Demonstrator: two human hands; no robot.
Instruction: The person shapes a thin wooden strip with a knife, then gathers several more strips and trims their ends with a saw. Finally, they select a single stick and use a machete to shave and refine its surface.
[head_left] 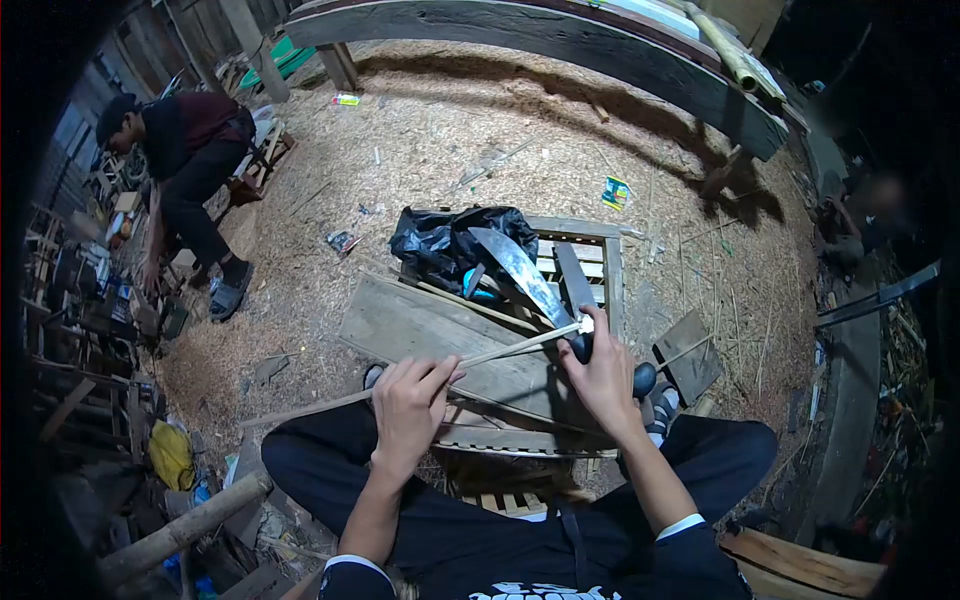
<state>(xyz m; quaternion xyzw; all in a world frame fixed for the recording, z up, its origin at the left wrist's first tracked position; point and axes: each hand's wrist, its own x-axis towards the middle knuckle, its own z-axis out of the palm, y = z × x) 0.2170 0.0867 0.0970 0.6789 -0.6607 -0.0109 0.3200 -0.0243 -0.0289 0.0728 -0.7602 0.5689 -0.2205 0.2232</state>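
Note:
My left hand is closed around a long thin bamboo strip, whose tail runs out past my left knee. My right hand grips the black handle of a machete, its rounded end showing beside my wrist. The wide, shiny machete blade points away and to the left. The strip's pale tip meets the base of the blade, right at my right thumb and forefinger. Below the hands, a grey wooden board lies across a slatted wooden stand.
A black plastic bag and a flat dark bar lie on the stand. Shavings cover the ground. A person bends over clutter at left. A heavy wooden beam spans the back. A pole lies lower left.

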